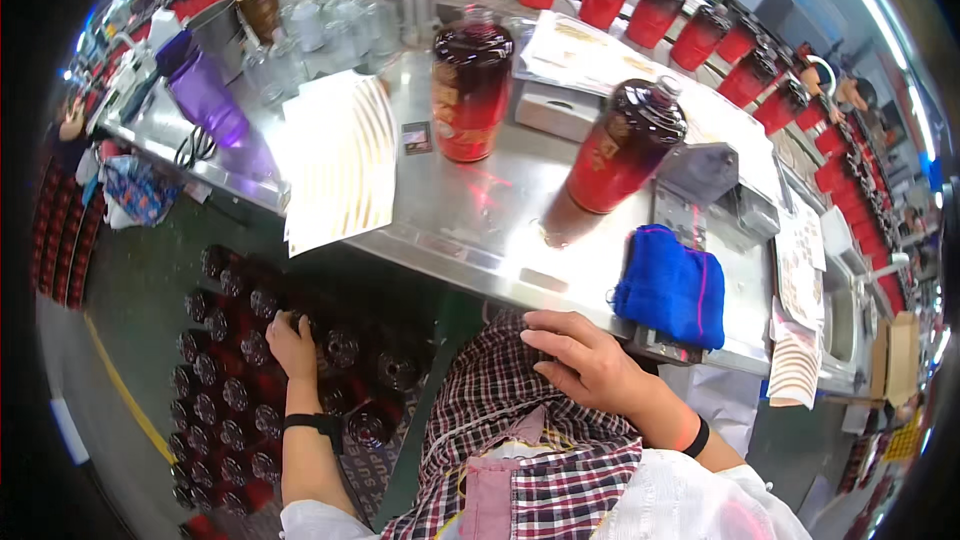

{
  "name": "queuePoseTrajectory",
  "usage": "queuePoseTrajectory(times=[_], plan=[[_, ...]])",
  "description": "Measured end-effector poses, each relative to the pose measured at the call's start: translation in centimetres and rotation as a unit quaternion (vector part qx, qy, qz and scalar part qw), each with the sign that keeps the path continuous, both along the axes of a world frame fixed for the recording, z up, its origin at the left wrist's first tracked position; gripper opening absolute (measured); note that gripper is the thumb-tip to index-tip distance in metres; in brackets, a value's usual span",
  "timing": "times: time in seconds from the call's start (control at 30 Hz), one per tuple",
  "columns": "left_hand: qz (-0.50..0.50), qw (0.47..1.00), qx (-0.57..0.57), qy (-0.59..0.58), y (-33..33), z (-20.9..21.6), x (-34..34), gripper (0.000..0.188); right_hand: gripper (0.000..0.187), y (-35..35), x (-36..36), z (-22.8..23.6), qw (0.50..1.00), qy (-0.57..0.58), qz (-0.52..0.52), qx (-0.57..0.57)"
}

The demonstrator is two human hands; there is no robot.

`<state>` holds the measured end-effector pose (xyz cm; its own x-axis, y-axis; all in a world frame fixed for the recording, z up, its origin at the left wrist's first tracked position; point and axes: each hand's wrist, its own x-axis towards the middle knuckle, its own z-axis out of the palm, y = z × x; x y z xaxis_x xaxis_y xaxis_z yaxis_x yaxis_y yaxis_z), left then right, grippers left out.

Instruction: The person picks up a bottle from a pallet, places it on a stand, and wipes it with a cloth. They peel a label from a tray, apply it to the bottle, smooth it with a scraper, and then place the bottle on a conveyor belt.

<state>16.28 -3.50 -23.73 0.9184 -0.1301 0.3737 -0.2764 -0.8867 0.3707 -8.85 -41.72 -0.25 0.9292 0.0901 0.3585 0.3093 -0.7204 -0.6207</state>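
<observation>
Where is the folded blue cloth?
The blue cloth lies right of centre in the head view, at the metal table's near edge, above and right of the right hand.

A purple drinking bottle [205,95] is at the left of the metal table [430,240], with clear glassware [335,30] farther back. A white sheet with gold stripes [345,160] lies nearer, beside a small dark square [416,138]. A folded blue cloth [670,285] rests at the near right edge. A cardboard box [897,352] sits far right; a yellow line [130,400] crosses the floor [95,290] at left.

rows of bottles [655,14] beyond a steel workbench [480,240] show a factory.
</observation>
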Motion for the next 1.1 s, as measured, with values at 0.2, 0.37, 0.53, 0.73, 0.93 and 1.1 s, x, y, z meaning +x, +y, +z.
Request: queuePoseTrajectory(times=[0.2, 0.37, 0.53, 0.73, 0.93, 1.1], plan=[[-0.001, 0.991, -0.051, -0.126, -5.0, 10.1, -0.8, 0.04, 0.044, -2.4, -2.0, 1.7, 0.994, 0.015, 0.039, 0.101], [-0.362, 0.858, -0.362, 0.035, -20.2, 24.5, -5.1, 0.052, 0.041, -3.8, -3.8, 5.1, 0.985, 0.003, 0.059, 0.163], [-0.518, 0.791, -0.324, 0.028, -33.3, 29.4, -4.7, 0.096, 0.043, -6.4, -7.6, 7.7, 0.986, -0.023, -0.025, 0.162], [-0.551, 0.76, -0.332, 0.092, -38.5, 26.3, -3.8, 0.11, 0.041, -8.4, -10.5, 7.2, 0.968, -0.033, -0.141, 0.205], [-0.468, 0.813, -0.328, 0.114, -39.1, 26.7, -4.5, 0.108, 0.033, -8.8, -10.1, 6.5, 0.96, -0.075, -0.155, 0.221], [-0.417, 0.858, -0.298, -0.012, -39.5, 27.0, -7.0, 0.107, 0.03, -9.2, -9.4, 6.7, 0.967, -0.053, -0.183, 0.171]])
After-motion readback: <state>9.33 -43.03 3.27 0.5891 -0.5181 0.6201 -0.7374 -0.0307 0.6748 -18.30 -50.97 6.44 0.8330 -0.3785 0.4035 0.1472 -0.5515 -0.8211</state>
